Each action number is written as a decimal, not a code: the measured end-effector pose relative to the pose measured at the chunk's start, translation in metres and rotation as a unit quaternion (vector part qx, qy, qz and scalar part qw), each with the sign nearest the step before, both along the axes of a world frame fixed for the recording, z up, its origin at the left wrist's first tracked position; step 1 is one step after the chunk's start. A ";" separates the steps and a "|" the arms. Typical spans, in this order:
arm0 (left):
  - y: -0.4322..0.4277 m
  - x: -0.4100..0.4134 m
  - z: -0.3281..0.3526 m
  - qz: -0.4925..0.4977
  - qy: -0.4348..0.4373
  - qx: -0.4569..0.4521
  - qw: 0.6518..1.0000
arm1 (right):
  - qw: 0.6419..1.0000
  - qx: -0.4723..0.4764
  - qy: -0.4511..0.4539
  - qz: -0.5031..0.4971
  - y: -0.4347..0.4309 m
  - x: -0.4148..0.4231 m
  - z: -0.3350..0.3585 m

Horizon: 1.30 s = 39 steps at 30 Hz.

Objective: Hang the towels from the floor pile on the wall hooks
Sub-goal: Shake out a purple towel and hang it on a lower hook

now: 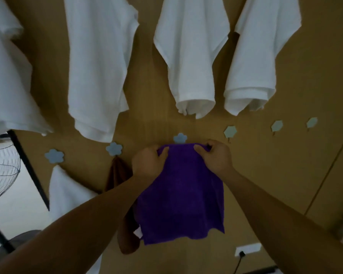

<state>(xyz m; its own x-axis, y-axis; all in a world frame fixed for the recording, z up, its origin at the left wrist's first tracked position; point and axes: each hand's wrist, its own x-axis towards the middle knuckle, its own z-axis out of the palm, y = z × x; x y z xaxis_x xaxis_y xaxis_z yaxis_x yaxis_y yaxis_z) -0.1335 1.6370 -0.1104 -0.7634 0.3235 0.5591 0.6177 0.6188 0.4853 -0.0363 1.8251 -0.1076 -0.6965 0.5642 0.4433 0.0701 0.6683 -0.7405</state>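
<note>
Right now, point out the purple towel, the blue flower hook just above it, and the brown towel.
purple towel (180,194): head view, middle of the hanging cloth.
blue flower hook (180,138): head view, centre of the flower plate.
brown towel (117,173): head view, upper folds under its hook.

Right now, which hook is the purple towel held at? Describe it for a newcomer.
On the wooden wall, below the white T-shirts, runs a row of hooks. It is the pale blue flower hook just above the purple towel gripped by the left hand and right hand. Its left neighbour holds a brown towel; those to the right are hexagons.
</note>
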 end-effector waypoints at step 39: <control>0.051 -0.006 -0.050 -0.189 -0.191 0.097 0.958 | 0.977 -0.062 -0.051 0.198 -0.007 -0.036 -0.068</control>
